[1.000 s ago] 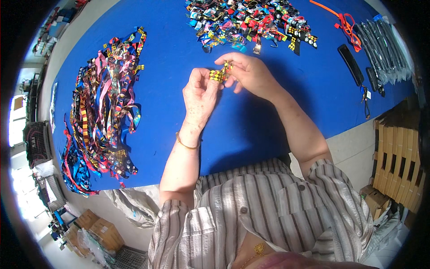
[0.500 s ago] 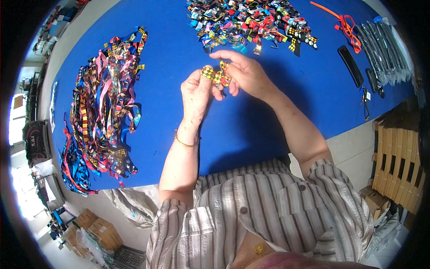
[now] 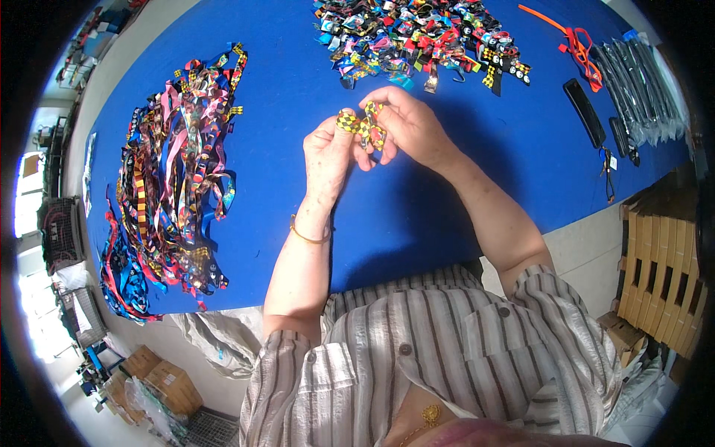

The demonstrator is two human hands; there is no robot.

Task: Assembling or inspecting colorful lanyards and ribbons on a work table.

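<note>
One yellow-and-black checked ribbon (image 3: 348, 121), pinched in fingers (image 3: 386, 94) of right hand (image 3: 417, 128) and left hand (image 3: 326, 155), liable to slip should either pinch slacken

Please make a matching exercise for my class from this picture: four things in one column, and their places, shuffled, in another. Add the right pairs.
Things
1. Yellow-and-black checked ribbon
2. Long patterned ribbons
3. Heap of short patterned ribbons
4. Cardboard boxes

Places
A. Off the blue table, at the picture's lower left
B. At the top of the picture, beyond the hands
C. In the grip of the left hand and right hand
D. Spread on the table's left part

Pairs
1-C, 2-D, 3-B, 4-A
</note>
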